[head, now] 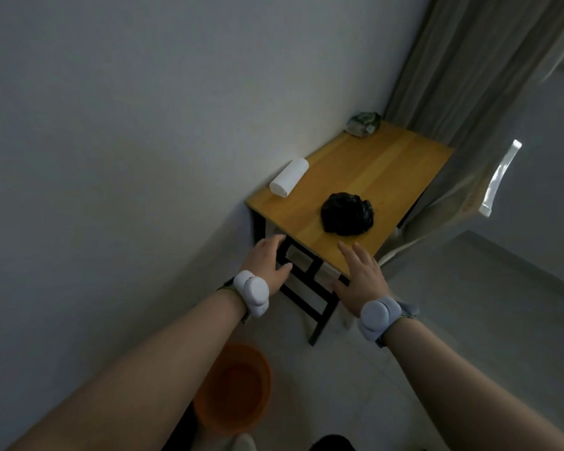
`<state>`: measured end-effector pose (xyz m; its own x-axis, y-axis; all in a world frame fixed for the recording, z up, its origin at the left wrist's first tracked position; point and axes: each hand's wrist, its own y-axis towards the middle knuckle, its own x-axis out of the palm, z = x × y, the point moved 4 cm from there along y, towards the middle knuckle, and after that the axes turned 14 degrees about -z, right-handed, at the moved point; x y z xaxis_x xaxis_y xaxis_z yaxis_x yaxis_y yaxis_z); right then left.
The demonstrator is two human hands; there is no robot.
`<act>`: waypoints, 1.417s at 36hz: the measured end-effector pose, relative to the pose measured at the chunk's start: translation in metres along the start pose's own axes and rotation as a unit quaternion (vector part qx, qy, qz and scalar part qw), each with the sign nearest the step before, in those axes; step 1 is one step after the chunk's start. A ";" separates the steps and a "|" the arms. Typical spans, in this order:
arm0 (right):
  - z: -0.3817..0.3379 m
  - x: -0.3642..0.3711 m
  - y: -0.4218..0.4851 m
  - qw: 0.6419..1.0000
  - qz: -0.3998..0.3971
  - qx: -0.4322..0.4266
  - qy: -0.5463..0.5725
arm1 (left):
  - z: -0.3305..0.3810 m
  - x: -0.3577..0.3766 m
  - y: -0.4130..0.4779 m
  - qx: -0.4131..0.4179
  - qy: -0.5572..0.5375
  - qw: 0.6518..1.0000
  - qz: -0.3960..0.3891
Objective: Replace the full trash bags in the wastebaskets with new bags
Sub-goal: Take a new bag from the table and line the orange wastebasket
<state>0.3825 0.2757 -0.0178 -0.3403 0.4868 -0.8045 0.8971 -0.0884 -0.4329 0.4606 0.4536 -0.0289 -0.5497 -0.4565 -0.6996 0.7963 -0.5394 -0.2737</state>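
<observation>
**Both hands at the near edge of the bench, black bag dead ahead of the right**

Head view. The bench [388, 164] stands against the wall [144, 125], its long side running from 7 to 1 o'clock. The right hand [360, 275] hovers over the near edge, fingers straight and slightly spread, holding nothing. The left hand [269, 262] is at the near left corner, just below the top, fingers loosely relaxed and also empty.

The black bag [347, 219] lies crumpled into a rounded lump on the near half of the bench, with no clear long axis and no visible mouth or knot. It sits at 12 o'clock from the right fingertips, near but not touching, and at 2 o'clock from the left hand. The right hand is the nearer.

The roll [288, 177], white and probably spare bags, lies along the wall edge at 11 o'clock from the right hand. Its axis runs 7 to 1 o'clock, parallel to the wall.

The orange basket [233, 388] stands on the floor [437, 369] at 6 o'clock, partly hidden under the left forearm. In the dim light it seems to hold no liner.

A green packet [363, 123] rests at the far corner, beside the curtain [469, 60].
</observation>
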 end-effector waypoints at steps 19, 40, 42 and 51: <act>0.119 -0.081 0.202 0.996 -0.047 0.067 0.027 | 0.025 0.032 0.179 -0.131 -0.074 0.988 -0.031; 0.085 -0.052 0.299 0.987 -0.137 -0.058 0.054 | 0.001 0.039 0.160 -0.239 -0.180 0.953 0.039; 0.066 -0.051 0.285 0.981 -0.136 -0.097 0.093 | 0.002 0.037 0.156 -0.224 -0.200 0.953 0.043; -0.028 -0.017 0.173 0.919 -0.143 -0.263 0.258 | -0.007 0.015 0.109 -0.129 -0.402 0.898 0.124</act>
<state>0.5515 0.2761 -0.0681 -0.5262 0.7835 -0.3305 0.8500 0.4736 -0.2307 0.5411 0.3926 -0.0746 -0.2681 -0.9596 -0.0855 0.8944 -0.2149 -0.3923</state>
